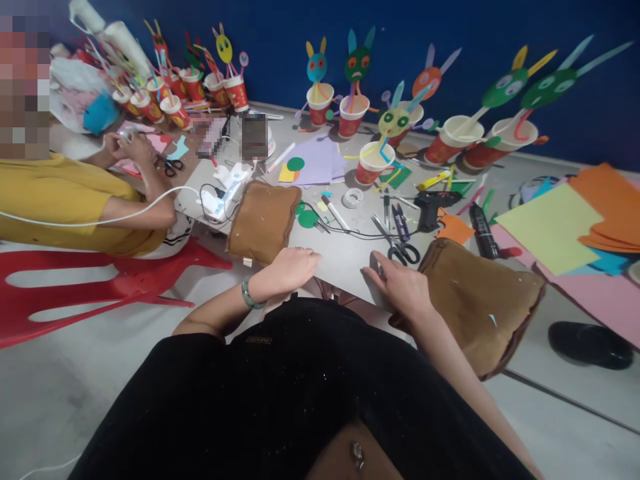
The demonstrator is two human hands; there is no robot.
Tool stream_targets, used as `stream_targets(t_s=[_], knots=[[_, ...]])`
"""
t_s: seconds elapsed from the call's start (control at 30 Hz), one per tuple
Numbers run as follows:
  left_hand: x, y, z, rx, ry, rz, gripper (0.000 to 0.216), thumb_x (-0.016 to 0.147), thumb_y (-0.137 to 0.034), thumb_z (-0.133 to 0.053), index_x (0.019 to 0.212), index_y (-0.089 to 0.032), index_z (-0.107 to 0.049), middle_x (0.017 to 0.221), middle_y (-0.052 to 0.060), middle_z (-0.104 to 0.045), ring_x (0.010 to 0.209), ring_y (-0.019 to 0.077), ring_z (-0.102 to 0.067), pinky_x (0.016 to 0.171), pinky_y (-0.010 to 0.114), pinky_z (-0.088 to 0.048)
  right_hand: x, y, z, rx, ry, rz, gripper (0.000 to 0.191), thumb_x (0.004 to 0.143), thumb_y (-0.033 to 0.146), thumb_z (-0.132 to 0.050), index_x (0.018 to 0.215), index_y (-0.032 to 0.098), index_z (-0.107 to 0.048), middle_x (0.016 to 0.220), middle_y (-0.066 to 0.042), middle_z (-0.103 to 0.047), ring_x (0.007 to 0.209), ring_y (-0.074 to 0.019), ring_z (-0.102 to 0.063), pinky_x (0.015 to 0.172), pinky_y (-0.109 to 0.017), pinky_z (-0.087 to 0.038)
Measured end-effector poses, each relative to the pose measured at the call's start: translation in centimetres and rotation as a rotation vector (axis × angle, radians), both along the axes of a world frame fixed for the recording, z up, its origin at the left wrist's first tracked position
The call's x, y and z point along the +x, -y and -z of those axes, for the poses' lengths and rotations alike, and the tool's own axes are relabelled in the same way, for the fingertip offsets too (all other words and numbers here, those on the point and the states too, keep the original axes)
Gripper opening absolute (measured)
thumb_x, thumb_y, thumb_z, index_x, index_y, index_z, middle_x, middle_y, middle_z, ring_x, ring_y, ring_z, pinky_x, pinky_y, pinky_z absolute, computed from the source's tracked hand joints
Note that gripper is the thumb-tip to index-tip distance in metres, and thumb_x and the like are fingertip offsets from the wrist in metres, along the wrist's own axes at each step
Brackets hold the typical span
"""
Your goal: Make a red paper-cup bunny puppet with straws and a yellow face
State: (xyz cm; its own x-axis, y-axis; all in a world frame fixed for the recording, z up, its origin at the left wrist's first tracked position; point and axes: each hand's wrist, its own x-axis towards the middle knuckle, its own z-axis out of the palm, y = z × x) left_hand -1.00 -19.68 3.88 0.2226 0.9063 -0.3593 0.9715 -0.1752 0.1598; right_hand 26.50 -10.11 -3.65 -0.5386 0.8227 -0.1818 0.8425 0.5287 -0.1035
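Observation:
My left hand (293, 265) rests on the near edge of a grey board (340, 257), its fingers curled over the edge; a green bangle is on that wrist. My right hand (400, 287) lies at the board's near right corner with its fingers flat and together on the edge. Black-handled scissors (400, 247) lie just beyond my right hand. A brown cushion (263, 220) sits to the left of my left hand and a second brown cushion (480, 307) is right of my right hand. A black glue gun (433, 207) lies further back.
Red paper cups with coloured bunny-face cutouts (357, 87) line the blue wall. Coloured paper sheets (555, 227) lie at the right, a purple sheet (317, 163) in the middle. A person in a yellow shirt (65, 200) works at the left, above a red plastic chair (100, 280). A black shoe (590, 343) lies at the right.

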Motion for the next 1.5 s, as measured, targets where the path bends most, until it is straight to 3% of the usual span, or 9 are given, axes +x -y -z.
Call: stream_targets(t_s=[0.2, 0.3, 0.47, 0.63, 0.77, 0.9, 1.17, 1.37, 1.5], knots=[[1.5, -2.0, 0.2, -0.038, -0.011, -0.089, 0.055, 0.115, -0.015, -0.038, 0.167, -0.007, -0.054, 0.121, 0.019, -0.084, 0.101, 0.0268, -0.081, 0.074, 0.036, -0.051, -3.9, -0.9, -3.4, -0.157, 0.271, 0.072, 0.077, 0.12, 0.063, -0.042, 0.176, 0.012, -0.047, 0.12, -0.025, -0.086, 0.114, -0.0416, -0.083, 0.089, -0.043, -0.057], [1.4, -2.8, 1.1, -0.047, -0.013, -0.108, 0.064, 0.113, -0.012, -0.037, 0.176, -0.007, -0.043, 0.123, 0.02, -0.084, 0.101, 0.0285, -0.082, 0.073, 0.038, -0.051, -4.2, -0.9, -4.1, -0.187, 0.313, 0.049, 0.08, 0.119, 0.064, -0.041, 0.18, 0.011, -0.041, 0.122, -0.027, -0.086, 0.118, -0.0436, -0.083, 0.094, -0.047, -0.059], [0.9, -4.0, 2.3, -0.012, -0.011, -0.124, 0.066, 0.11, -0.009, -0.038, 0.175, -0.006, -0.045, 0.115, 0.02, -0.083, 0.101, 0.0287, -0.08, 0.076, 0.038, -0.055, -4.2, -0.2, -4.8, -0.224, 0.353, 0.004, 0.082, 0.119, 0.064, -0.043, 0.182, 0.012, -0.036, 0.125, -0.027, -0.085, 0.12, -0.0438, -0.083, 0.095, -0.047, -0.059], [0.4, -5.7, 1.5, 0.0, -0.025, -0.171, 0.065, 0.11, -0.009, -0.038, 0.175, -0.008, -0.044, 0.117, 0.018, -0.082, 0.103, 0.0279, -0.08, 0.083, 0.039, -0.059, -4.3, -0.1, -4.9, -0.24, 0.331, -0.005, 0.082, 0.118, 0.067, -0.045, 0.18, 0.014, -0.041, 0.124, -0.025, -0.086, 0.12, -0.0439, -0.083, 0.093, -0.045, -0.058], [-0.6, -7.7, 1.0, 0.052, -0.034, -0.201, 0.052, 0.111, -0.008, -0.04, 0.157, -0.01, -0.064, 0.123, 0.02, -0.083, 0.113, 0.0298, -0.081, 0.088, 0.039, -0.059, -5.0, -0.2, -4.9, -0.223, 0.297, 0.007, 0.08, 0.118, 0.067, -0.046, 0.178, 0.014, -0.044, 0.122, -0.025, -0.087, 0.12, -0.0438, -0.083, 0.09, -0.043, -0.055], [-2.1, -9.7, 1.5, 0.081, -0.024, -0.106, 0.042, 0.11, -0.006, -0.043, 0.134, -0.011, -0.077, 0.129, 0.02, -0.083, 0.119, 0.0307, -0.08, 0.093, 0.039, -0.058, -6.4, 0.1, -4.8, -0.206, 0.288, -0.063, 0.077, 0.119, 0.065, -0.045, 0.178, 0.016, -0.045, 0.118, -0.024, -0.087, 0.115, -0.0417, -0.084, 0.087, -0.04, -0.054], [-4.1, -12.0, 3.0, 0.135, 0.005, 0.049, 0.038, 0.113, -0.011, -0.043, 0.128, -0.015, -0.078, 0.127, 0.017, -0.083, 0.117, 0.0268, -0.078, 0.092, 0.035, -0.054, -9.4, -0.1, -4.3, -0.221, 0.263, -0.152, 0.083, 0.119, 0.063, -0.046, 0.183, 0.012, -0.034, 0.123, -0.026, -0.086, 0.119, -0.0405, -0.084, 0.094, -0.042, -0.057], [-4.9, -12.0, 3.2, 0.127, 0.081, 0.003, 0.035, 0.115, -0.015, -0.044, 0.131, -0.017, -0.075, 0.131, 0.014, -0.082, 0.119, 0.0254, -0.078, 0.094, 0.034, -0.054, -11.1, -0.7, -4.3, -0.202, 0.277, -0.175, 0.068, 0.122, 0.036, -0.032, 0.186, 0.011, -0.03, 0.124, -0.027, -0.086, 0.123, -0.04, -0.084, 0.098, -0.045, -0.06], [-5.3, -12.0, 3.1, 0.109, 0.08, -0.004, 0.033, 0.113, -0.014, -0.046, 0.134, -0.016, -0.072, 0.135, 0.015, -0.081, 0.123, 0.0267, -0.078, 0.097, 0.035, -0.055, -12.2, -1.1, -4.1, -0.197, 0.294, -0.166, 0.073, 0.115, 0.019, -0.033, 0.186, 0.005, -0.021, 0.124, -0.029, -0.085, 0.122, -0.0383, -0.085, 0.099, -0.046, -0.061]])
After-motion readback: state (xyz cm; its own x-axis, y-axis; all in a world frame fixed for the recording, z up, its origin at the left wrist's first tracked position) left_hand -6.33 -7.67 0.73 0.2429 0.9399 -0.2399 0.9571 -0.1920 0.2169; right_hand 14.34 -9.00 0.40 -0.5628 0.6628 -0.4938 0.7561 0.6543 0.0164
